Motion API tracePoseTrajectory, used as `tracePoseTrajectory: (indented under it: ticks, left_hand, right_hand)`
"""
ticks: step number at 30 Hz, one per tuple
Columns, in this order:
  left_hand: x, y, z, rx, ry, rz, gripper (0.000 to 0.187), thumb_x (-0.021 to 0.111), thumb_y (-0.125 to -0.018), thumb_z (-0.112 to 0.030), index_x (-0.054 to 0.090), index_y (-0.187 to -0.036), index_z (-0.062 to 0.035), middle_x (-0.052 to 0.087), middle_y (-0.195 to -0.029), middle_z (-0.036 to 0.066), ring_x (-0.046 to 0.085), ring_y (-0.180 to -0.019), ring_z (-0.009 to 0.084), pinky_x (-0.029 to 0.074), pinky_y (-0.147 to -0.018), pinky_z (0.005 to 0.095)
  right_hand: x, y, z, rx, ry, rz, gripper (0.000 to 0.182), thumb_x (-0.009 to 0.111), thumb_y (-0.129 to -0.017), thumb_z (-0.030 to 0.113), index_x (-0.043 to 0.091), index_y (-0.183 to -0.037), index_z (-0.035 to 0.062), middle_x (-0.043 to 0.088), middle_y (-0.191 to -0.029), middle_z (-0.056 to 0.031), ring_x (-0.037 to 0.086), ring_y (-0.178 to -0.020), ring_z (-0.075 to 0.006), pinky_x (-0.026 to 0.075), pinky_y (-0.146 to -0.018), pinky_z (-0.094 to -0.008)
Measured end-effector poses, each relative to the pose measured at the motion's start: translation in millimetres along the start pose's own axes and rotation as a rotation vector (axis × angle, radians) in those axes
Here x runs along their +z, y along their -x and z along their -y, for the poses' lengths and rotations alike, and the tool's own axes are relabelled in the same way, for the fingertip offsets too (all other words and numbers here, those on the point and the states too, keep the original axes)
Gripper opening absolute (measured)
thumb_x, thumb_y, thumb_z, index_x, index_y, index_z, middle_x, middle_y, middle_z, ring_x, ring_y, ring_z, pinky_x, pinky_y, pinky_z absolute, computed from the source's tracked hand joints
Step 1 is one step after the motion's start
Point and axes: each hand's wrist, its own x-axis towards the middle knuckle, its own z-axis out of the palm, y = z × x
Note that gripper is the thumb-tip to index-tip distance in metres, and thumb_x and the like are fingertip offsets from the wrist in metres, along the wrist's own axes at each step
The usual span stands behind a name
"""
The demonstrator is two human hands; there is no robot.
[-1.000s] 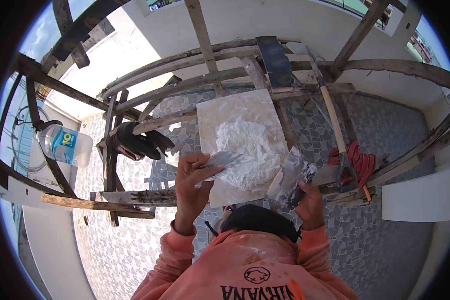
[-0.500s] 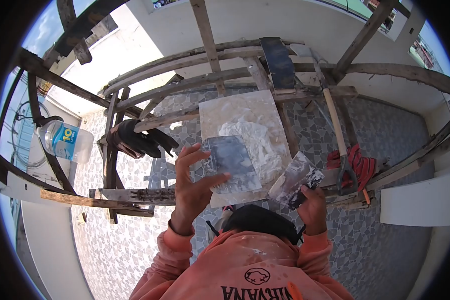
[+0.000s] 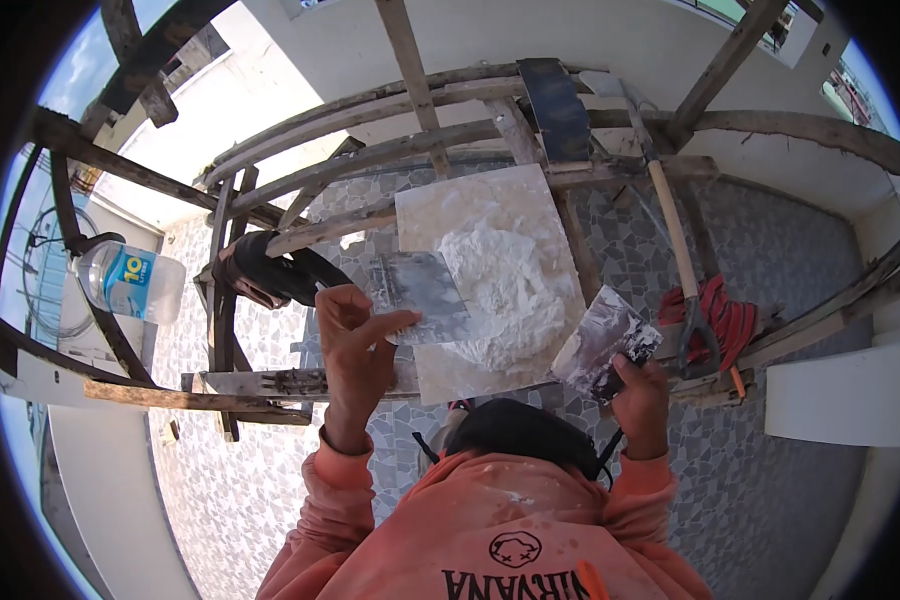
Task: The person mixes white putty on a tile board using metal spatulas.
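My left hand [image 3: 352, 345] grips a flat grey rectangular scraper [image 3: 422, 295] by its lower left edge, thumb on top and fingers curled. The blade has whitish smears and its right edge is over or against a heap of white powder [image 3: 505, 295]. That heap lies on a pale, dusty board [image 3: 560, 230], which rests on wooden beams in front of me. To the right, my right hand [image 3: 642, 400] is closed on a second scraper [image 3: 608, 342], streaked with white and dark residue, beside the board's lower right corner. The fingers beneath it are hidden.
Wooden scaffold beams [image 3: 370, 150] surround the board. At the right, a shovel [image 3: 670, 225] leans by a red-and-black cloth [image 3: 732, 325]. A dark panel [image 3: 553, 115] stands at the back. At left are a plastic bottle [image 3: 130, 283] and a black item [image 3: 290, 270].
My left hand and its scraper have shifted left, uncovering more of the powder; the raised fingers have curled in. My right hand and its scraper have moved slightly right.
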Motion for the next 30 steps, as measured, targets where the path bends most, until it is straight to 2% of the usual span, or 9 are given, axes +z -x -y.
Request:
tracePoseTrajectory:
  ticks: [3,5,9,12,18,21,24,27,30]
  left_hand:
    - [5.4,0.8,7.8,-0.030,0.051,0.000,0.055,0.056,-0.057,0.025,0.078,-0.090,-0.0129,0.040,-0.109,0.007,0.049,-0.083,0.0158,0.046,-0.072,0.0274]
    - [10.3,1.4,11.3,-0.026,0.086,-0.007,0.055,0.054,-0.058,0.026,0.077,-0.091,-0.0115,0.041,-0.114,0.008,0.052,-0.085,0.0155,0.048,-0.074,0.0284]
    - [23.3,7.9,16.6,-0.236,0.241,0.075,0.055,0.051,-0.062,0.027,0.077,-0.095,-0.0093,0.043,-0.126,0.010,0.061,-0.100,0.0195,0.053,-0.085,0.0317]
    - [29.6,8.2,13.3,-0.233,0.252,0.081,0.058,0.051,-0.061,0.028,0.078,-0.095,-0.0102,0.049,-0.128,0.010,0.063,-0.098,0.0179,0.052,-0.081,0.0278]
    - [32.1,1.4,11.8,-0.278,0.248,0.062,0.051,0.060,-0.066,0.025,0.079,-0.096,-0.0111,0.056,-0.126,0.011,0.062,-0.111,0.0234,0.054,-0.084,0.0295]
    - [31.3,2.9,21.4,-0.241,0.229,0.107,0.056,0.053,-0.065,0.027,0.078,-0.100,-0.0094,0.048,-0.133,0.011,0.065,-0.107,0.0210,0.056,-0.082,0.0277]
    - [36.7,7.3,30.4,-0.247,0.271,0.098,0.051,0.057,-0.069,0.026,0.078,-0.099,-0.0095,0.054,-0.131,0.013,0.063,-0.111,0.0205,0.055,-0.084,0.0283]
    - [43.8,15.9,44.5,-0.330,0.425,0.161,0.044,0.060,-0.074,0.022,0.077,-0.102,-0.0079,0.061,-0.126,0.014,0.062,-0.115,0.0202,0.054,-0.086,0.0295]
    - [50.8,28.2,55.6,-0.539,0.666,0.139,0.040,0.060,-0.076,0.019,0.076,-0.104,-0.0045,0.063,-0.123,0.015,0.060,-0.118,0.0213,0.056,-0.086,0.0294]
  right_hand:
    - [12.7,1.4,5.6,0.046,-0.075,-0.003,0.028,0.059,-0.092,0.001,0.059,-0.120,-0.0030,0.065,-0.112,-0.0095,0.064,-0.102,-0.0207,0.051,-0.092,-0.0386]
    - [14.0,1.1,-1.8,0.117,-0.132,-0.019,0.028,0.059,-0.092,0.000,0.060,-0.119,-0.0026,0.066,-0.112,-0.0095,0.065,-0.101,-0.0202,0.051,-0.091,-0.0382]
    - [25.1,3.1,-10.1,0.180,-0.199,-0.003,0.023,0.059,-0.092,0.001,0.062,-0.115,-0.0018,0.067,-0.107,-0.0080,0.067,-0.096,-0.0176,0.054,-0.087,-0.0341]
    - [28.7,3.4,-10.3,0.189,-0.198,0.012,0.022,0.059,-0.093,0.002,0.063,-0.115,-0.0023,0.068,-0.108,-0.0078,0.066,-0.097,-0.0163,0.054,-0.087,-0.0333]
    - [33.2,3.9,-7.5,0.160,-0.200,0.017,0.024,0.060,-0.093,0.004,0.063,-0.117,-0.0016,0.067,-0.110,-0.0075,0.065,-0.098,-0.0156,0.053,-0.087,-0.0326]
    - [23.9,3.6,-8.3,0.156,-0.172,0.013,0.025,0.059,-0.094,0.006,0.062,-0.118,-0.0011,0.067,-0.110,-0.0070,0.065,-0.098,-0.0155,0.053,-0.087,-0.0327]
    - [21.9,6.0,-9.0,0.154,-0.167,-0.008,0.024,0.059,-0.094,0.005,0.062,-0.117,-0.0007,0.067,-0.108,-0.0062,0.065,-0.097,-0.0154,0.053,-0.086,-0.0327]
    - [21.3,6.9,-6.4,0.144,-0.184,-0.005,0.024,0.059,-0.093,0.003,0.062,-0.117,0.0002,0.067,-0.106,-0.0056,0.065,-0.095,-0.0153,0.053,-0.085,-0.0326]
    - [15.7,6.6,-8.6,0.131,-0.190,-0.042,0.024,0.059,-0.093,0.001,0.062,-0.117,0.0010,0.066,-0.106,-0.0054,0.065,-0.095,-0.0157,0.053,-0.085,-0.0332]
